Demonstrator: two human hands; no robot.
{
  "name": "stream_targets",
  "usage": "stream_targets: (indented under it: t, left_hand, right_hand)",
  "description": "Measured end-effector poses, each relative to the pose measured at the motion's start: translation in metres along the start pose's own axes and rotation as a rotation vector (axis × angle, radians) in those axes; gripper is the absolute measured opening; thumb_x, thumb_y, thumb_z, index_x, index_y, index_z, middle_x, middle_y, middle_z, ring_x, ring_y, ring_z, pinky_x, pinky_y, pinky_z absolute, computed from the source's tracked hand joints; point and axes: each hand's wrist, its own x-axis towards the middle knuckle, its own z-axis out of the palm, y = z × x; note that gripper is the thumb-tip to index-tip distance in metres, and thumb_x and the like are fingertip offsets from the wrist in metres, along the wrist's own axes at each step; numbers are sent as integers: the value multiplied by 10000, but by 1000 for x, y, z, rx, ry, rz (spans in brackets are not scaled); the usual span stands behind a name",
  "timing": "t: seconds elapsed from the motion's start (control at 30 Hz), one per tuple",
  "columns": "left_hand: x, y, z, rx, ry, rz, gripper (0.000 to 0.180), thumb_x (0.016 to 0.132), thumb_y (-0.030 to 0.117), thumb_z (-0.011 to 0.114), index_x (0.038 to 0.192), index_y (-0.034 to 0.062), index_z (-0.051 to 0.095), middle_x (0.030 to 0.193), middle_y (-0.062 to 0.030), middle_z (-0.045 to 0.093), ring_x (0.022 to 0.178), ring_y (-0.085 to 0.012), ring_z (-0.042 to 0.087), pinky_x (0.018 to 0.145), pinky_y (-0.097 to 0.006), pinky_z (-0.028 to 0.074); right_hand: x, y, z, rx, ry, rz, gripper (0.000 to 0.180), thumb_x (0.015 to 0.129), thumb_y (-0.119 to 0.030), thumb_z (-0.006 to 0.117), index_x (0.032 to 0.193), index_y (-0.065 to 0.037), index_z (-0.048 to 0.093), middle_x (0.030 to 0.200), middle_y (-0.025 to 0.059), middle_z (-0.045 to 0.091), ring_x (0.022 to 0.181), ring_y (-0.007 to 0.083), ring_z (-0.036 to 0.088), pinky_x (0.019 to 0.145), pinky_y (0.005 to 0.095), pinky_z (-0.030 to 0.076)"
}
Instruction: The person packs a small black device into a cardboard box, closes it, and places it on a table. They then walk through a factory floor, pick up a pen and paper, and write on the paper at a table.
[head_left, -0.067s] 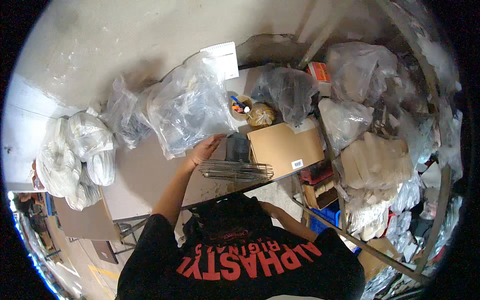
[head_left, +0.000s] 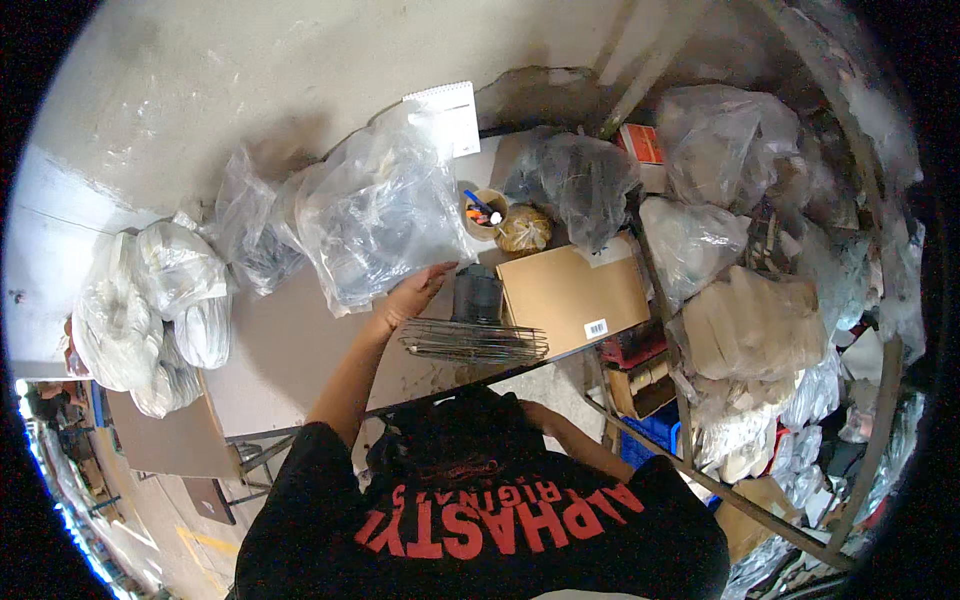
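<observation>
My left hand (head_left: pixel 416 294) is over the table at the left of a fan head, its fingers stretched toward the dark motor and nothing seen in its grasp. The fan head stands with its dark grey cylindrical motor (head_left: pixel 478 296) upward and its thin wire guard (head_left: pixel 474 342) lying edge-on below, close to the table's front edge. Whether my wrist touches the guard I cannot tell. Down by the front of my black shirt is my right hand (head_left: pixel 540 415), with its fingers mostly hidden by dark cloth.
A flat cardboard box (head_left: pixel 575 297) lies right of the motor. Behind are a cup of pens (head_left: pixel 484 213), a knotted bag of small yellowish parts (head_left: pixel 524 231) and a large clear plastic bag (head_left: pixel 375 220). White bags (head_left: pixel 120 310) stand left; a rack (head_left: pixel 700 475) with wrapped bundles is at right.
My left hand's fingers have shifted slightly up and to the right, toward the motor. The fan head and my right hand look unchanged.
</observation>
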Motion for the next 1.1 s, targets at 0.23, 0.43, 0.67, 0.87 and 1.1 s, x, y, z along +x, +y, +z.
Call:
stream_targets:
  t: [0.23,0.43,0.67,0.87,1.1]
  left_hand:
    - [39,-8,13,-105,-43,-184,387,1065,247,579,1401,56,589,1328,-123,662,1187,-217,618,1041,-366,476]
    - [48,-29,19,-117,-67,-78,357,1067,238,577,1404,121,580,1337,-84,640,1164,-195,604,1017,-364,485]
    - [50,15,15,-77,-91,-145,358,1069,220,569,1418,143,579,1304,-80,657,1148,-204,607,1016,-374,485]
    - [40,-11,21,-128,-10,-144,351,1072,243,560,1411,156,591,1265,-79,679,1126,-211,623,1023,-382,486]
    - [58,-24,36,-118,-70,15,415,1061,360,568,1372,86,601,1321,-137,642,1244,-264,576,1068,-421,450]
  right_hand:
    - [-44,10,-34,-128,322,363,248,983,-214,647,1170,-61,701,925,58,711,740,165,612,667,338,515]
    - [-145,-91,54,187,317,343,412,991,-63,608,1394,-107,532,1064,27,685,798,155,630,675,296,518]
    - [-122,-52,28,8,214,346,511,946,-82,655,1413,-156,460,1131,28,671,898,167,649,687,364,545]
    - [-70,21,-41,146,-110,161,594,850,-90,739,1374,-116,459,1143,48,667,955,200,663,703,431,568]
    - [-15,-10,-57,-143,-86,-4,517,863,-125,714,1346,-82,534,1155,90,685,1075,248,648,942,412,540]
